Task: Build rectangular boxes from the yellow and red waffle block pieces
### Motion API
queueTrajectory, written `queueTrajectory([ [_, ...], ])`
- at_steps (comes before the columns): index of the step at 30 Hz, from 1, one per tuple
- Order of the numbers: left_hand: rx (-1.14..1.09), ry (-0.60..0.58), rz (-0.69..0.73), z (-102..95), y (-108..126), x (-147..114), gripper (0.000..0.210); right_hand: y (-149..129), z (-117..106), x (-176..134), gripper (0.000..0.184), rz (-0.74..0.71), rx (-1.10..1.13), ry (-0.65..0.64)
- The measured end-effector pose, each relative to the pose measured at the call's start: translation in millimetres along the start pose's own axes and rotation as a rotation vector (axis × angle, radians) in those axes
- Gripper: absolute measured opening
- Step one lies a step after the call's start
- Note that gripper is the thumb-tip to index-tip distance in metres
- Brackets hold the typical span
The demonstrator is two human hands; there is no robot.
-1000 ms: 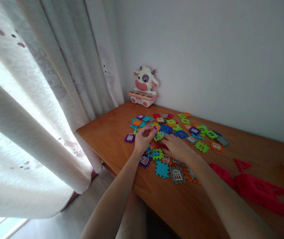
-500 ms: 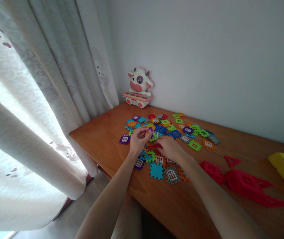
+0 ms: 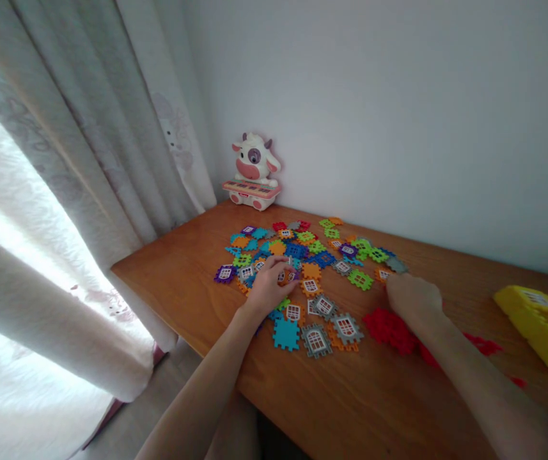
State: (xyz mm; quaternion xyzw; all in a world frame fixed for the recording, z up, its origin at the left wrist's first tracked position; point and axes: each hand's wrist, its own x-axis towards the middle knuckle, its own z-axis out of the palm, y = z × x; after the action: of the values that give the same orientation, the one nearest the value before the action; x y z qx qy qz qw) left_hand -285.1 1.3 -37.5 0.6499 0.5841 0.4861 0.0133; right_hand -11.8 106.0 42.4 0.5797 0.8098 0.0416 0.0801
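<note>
Flat interlocking plastic tiles in many colours, several with white window inserts, lie in a loose pile. Low over the pile's near middle, my left hand (image 3: 270,282) curls its thumb and fingers around a purple window tile (image 3: 293,276). Orange window tiles (image 3: 311,286) lie just to its right. My right hand (image 3: 414,295) is closed above the red interlocking pieces (image 3: 389,328), at the pile's right. A red edge shows beside its fingers, which are mostly hidden from me. Grey window tiles (image 3: 316,340) and a light blue tile (image 3: 286,334) lie nearest me.
A yellow assembled piece (image 3: 542,326) stands at the table's right. A cow-shaped toy keyboard (image 3: 253,172) is at the back left corner by the wall. Curtains (image 3: 62,255) hang along the left side. The wooden table's (image 3: 178,268) edge runs on the near left.
My right hand has moved right with a red tile, from the pile to the red pieces. My left hand has lowered slightly. The view has shifted a little to the right.
</note>
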Motion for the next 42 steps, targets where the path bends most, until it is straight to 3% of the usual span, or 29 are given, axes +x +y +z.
queueTrajectory([
  [4, -0.019, 0.054, -0.029, -1.0, 8, 8, 0.016, -20, 9, -2, 0.037, 0.045, -0.028, 0.058],
  [7, 0.021, 0.069, -0.035, -10.2, 6, 25, 0.013, -42, 11, -1, 0.038, -0.120, 0.051, 0.172],
  [11, 0.172, -0.042, -0.041, -20.3, -18, 59, 0.023, -67, 14, 11, 0.044, -0.290, 0.219, 0.253],
  [14, 0.264, -0.072, -0.036, -13.7, -41, 83, 0.023, -82, 16, 31, 0.042, -0.296, 0.247, 0.270],
  [18, 0.362, -0.116, -0.076, 9.1, -60, 100, 0.031, -107, 17, 70, 0.043, -0.273, 0.268, 0.280],
  [22, 0.448, -0.290, -0.102, 27.2, -67, 97, 0.050, -132, 17, 110, 0.047, -0.278, 0.288, 0.280],
  [25, 0.480, -0.353, -0.134, 31.2, -68, 88, 0.050, -139, 19, 130, 0.044, -0.293, 0.298, 0.238],
  [28, 0.483, -0.334, -0.156, 29.9, -65, 84, 0.045, -135, 20, 141, 0.037, -0.309, 0.310, 0.195],
  [35, 0.499, -0.280, -0.223, 26.4, -57, 88, 0.040, -119, 18, 174, 0.040, -0.332, 0.313, 0.240],
  [42, 0.412, -0.189, -0.179, 29.3, -62, 84, 0.033, -135, 13, 227, 0.047, -0.463, 0.329, 0.175],
])
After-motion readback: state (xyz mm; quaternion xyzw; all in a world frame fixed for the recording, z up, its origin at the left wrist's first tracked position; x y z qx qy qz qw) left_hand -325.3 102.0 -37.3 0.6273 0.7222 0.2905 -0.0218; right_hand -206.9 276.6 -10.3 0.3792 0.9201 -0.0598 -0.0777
